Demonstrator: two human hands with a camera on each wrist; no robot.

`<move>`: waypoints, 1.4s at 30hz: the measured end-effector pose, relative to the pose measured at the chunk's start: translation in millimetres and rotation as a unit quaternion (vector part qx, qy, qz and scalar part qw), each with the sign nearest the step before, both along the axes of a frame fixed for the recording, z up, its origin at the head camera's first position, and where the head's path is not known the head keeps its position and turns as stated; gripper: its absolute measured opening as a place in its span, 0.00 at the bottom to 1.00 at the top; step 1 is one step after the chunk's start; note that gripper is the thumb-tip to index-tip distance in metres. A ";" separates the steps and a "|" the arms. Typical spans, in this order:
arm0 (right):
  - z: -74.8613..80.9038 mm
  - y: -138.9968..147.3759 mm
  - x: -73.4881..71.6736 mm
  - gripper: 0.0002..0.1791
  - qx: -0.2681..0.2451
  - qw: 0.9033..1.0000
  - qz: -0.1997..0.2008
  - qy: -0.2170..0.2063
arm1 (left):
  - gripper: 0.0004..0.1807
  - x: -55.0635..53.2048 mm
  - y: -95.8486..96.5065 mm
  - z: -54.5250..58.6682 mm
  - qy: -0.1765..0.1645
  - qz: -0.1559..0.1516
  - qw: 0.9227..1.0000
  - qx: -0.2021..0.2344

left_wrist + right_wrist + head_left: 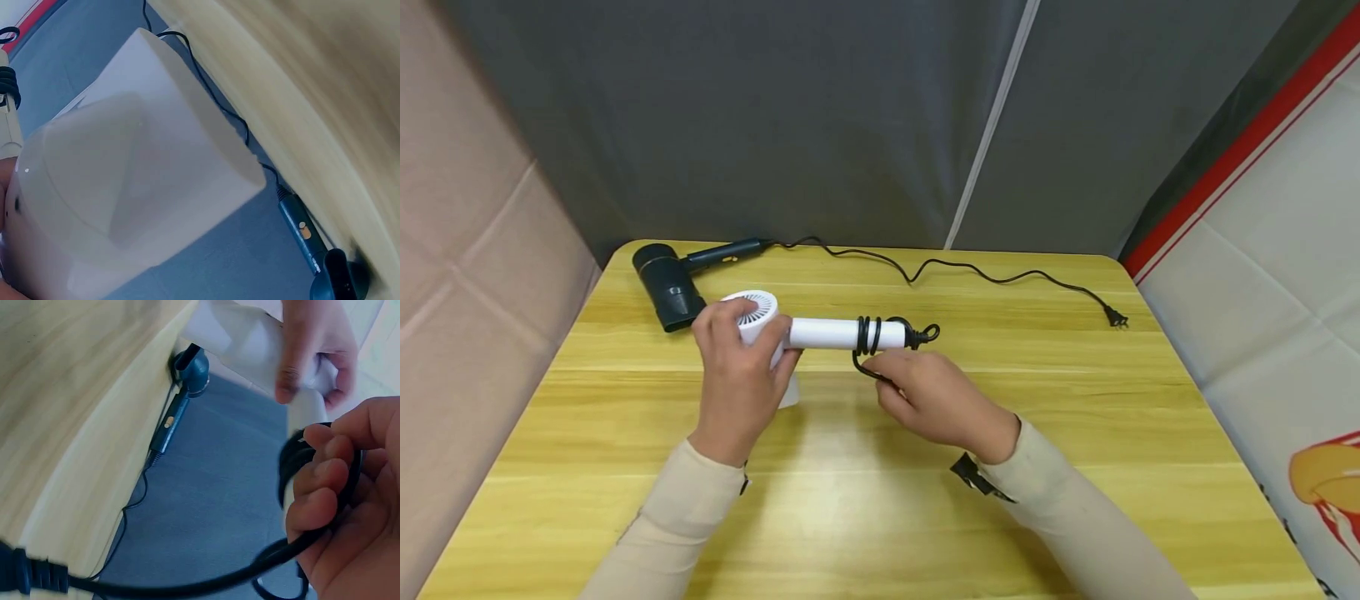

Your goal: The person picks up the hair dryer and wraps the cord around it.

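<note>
A white hair dryer [820, 333] is held over the table, its handle pointing right. My left hand [733, 375] grips its round body near the slotted vent. The wide white nozzle [156, 137] fills much of the left wrist view. Several turns of black cord [869, 335] circle the handle close to its end. My right hand [936, 396] holds the cord just below the handle, with curled fingers around it in the right wrist view. From that hand the cord runs to a black plug [37, 572]. My left fingers are partly hidden in the left wrist view.
A dark hair dryer [670, 287] lies at the table's back left. Its thin cord [977, 268] stretches along the back edge to a plug [1115, 317] at the right. Grey curtain [775, 125] hangs behind the wooden table [850, 517].
</note>
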State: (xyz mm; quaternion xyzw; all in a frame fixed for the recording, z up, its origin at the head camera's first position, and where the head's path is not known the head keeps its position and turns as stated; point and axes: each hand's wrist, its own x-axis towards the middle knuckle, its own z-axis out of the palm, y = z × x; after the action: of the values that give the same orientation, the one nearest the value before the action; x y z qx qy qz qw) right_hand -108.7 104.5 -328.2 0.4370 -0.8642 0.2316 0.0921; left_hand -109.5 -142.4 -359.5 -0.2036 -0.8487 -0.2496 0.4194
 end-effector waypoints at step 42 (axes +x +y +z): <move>32.4 34.3 -35.1 0.07 -0.099 0.994 -0.005 -0.042 | 0.20 16.8 9.3 -2.2 0.036 -0.045 0.997 -0.059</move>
State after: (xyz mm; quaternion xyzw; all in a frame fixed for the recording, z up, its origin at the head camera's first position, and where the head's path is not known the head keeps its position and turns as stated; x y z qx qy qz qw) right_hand -143.8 138.8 -295.8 0.4117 -0.8423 0.3333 0.0996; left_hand -92.7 -133.1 -361.6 -0.2743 -0.8364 -0.2104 0.4254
